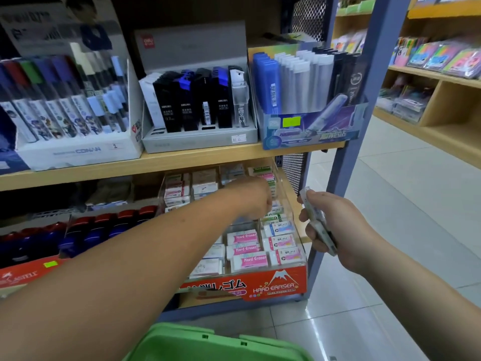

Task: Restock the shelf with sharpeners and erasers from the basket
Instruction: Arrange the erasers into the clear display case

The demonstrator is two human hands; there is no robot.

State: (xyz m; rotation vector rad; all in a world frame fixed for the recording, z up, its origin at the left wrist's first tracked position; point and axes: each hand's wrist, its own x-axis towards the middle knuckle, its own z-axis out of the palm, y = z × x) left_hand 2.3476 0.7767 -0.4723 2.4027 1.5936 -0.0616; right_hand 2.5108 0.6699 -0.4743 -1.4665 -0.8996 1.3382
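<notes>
The left hand (pixel 256 198) reaches across into the clear eraser tray (pixel 276 284) on the lower shelf (pixel 303 231). Its knuckles face up and its fingers curl down over the tray's right-hand column, about midway back. The fingertips are hidden behind the hand, so I cannot tell whether this grip has anything in it.

The right hand (pixel 335 230) is just outside the tray's right edge, in front of the blue shelf post (pixel 348 157). Its grip is clenched around a stack of erasers (pixel 320 231) in pale wrappers, with the stack tilted and poking out above and below the fingers.

Inside the tray, pink-banded Hard Eraser packs (pixel 251 260) fill a front column. Just to their right, pastel-wrapped erasers (pixel 282 242) lie in the column under the left hand. More erasers sit in the rear compartments, too blurred to read. A red card printed HARD ERASER forms the tray's front.

The green basket (pixel 208 342) is at the bottom edge of the view, below the left forearm; only its rim shows and its contents are out of sight.

On the upper shelf (pixel 182 158) stands a grey display box (pixel 197 142) of black and blue lead cases, with a blue carton (pixel 312 131) of slim cases beside it
</notes>
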